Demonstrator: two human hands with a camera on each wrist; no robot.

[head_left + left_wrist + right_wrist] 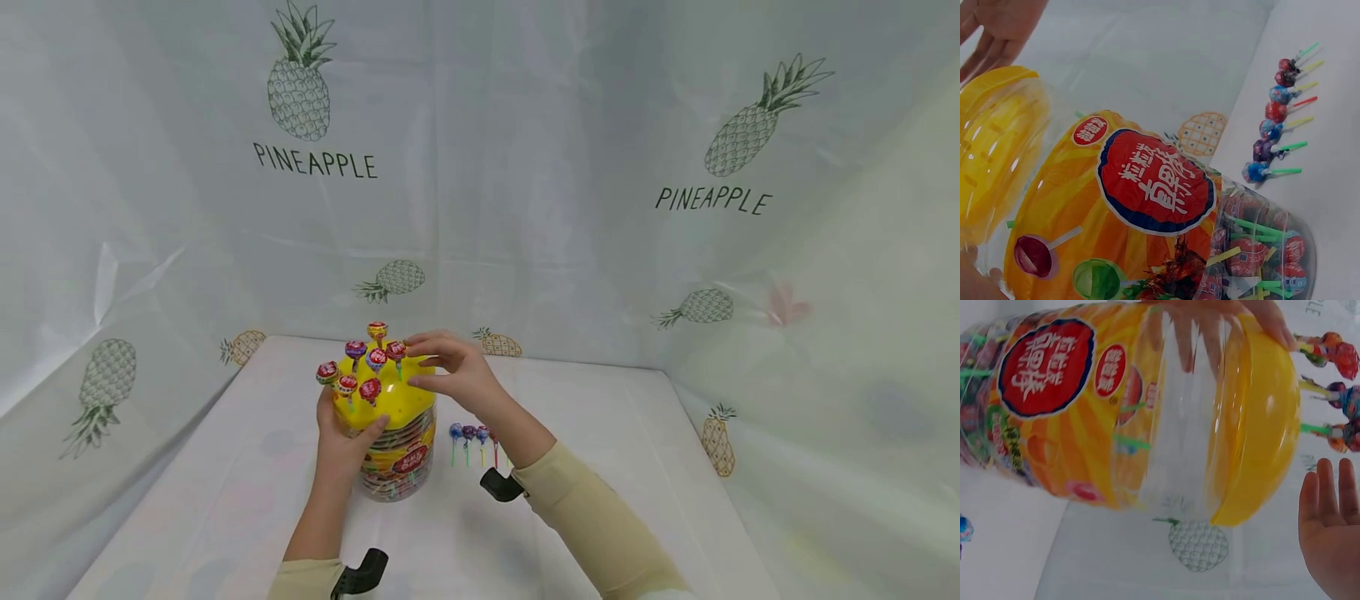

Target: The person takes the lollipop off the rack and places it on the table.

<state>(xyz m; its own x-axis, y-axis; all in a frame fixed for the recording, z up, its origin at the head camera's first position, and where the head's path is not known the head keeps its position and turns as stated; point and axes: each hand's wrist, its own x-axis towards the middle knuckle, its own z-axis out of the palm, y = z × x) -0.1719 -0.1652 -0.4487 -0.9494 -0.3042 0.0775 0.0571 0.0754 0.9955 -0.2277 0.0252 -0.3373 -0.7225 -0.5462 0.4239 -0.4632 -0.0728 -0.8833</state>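
My left hand (343,446) curls round the lid end of the clear, orange-labelled plastic jar (411,465) on the white table (592,442), likely to steady the upright, bright-wrapped lollipops (371,391) in its domed yellow plastic lid (402,407). My right hand (459,372), fingers apart, holding nothing, hovers beside them; the lined-up round lollipops (468,432) lie right of the jar, presumably for easy reach.

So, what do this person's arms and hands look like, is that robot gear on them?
No robot parts: the left hand and right hand are ordinary and ungloved. The left sleeve and right sleeve are plain pale beige. A smooth, black, bent fitting juts out by the left cuff, and a similar one by the right. No cables show.
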